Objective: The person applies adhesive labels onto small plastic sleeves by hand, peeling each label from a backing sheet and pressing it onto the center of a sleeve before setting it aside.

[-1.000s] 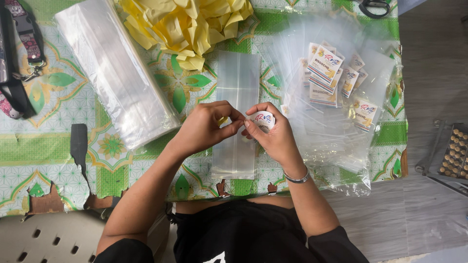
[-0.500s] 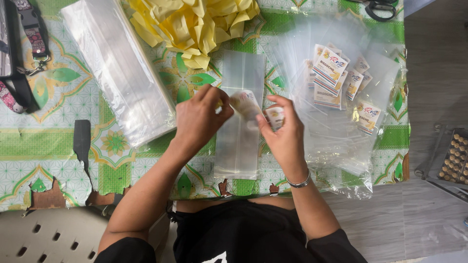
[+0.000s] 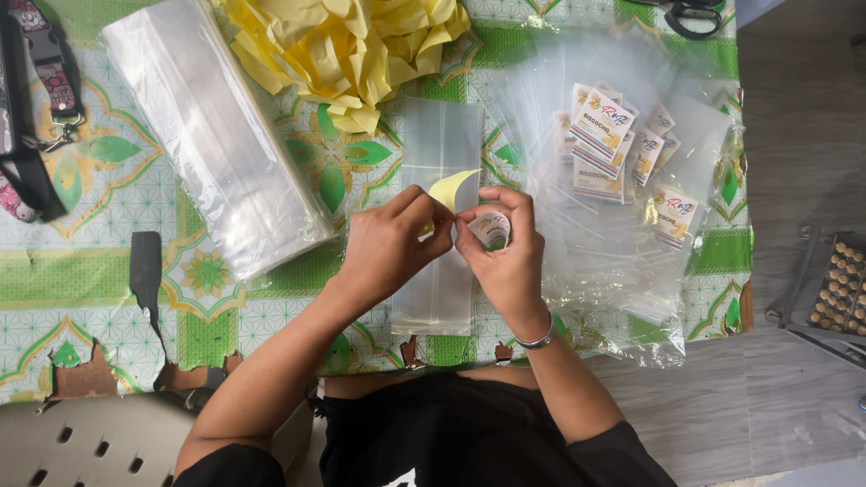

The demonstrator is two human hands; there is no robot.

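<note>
Left hand fingers pinching yellow backing strip, right hand fingers gripping round sticker, clear bag beneath

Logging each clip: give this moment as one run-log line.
left hand: pinching yellow backing strip | right hand: holding round sticker | beneath: clear bag

A small round sticker, white with a printed design, sits face-up at the picture's centre, pinched at its edge. A yellow backing strip curls up and away from it toward eleven o'clock. Directly beneath both lies a clear, empty plastic bag, flat on the table, its long side running from twelve to six o'clock.
</note>
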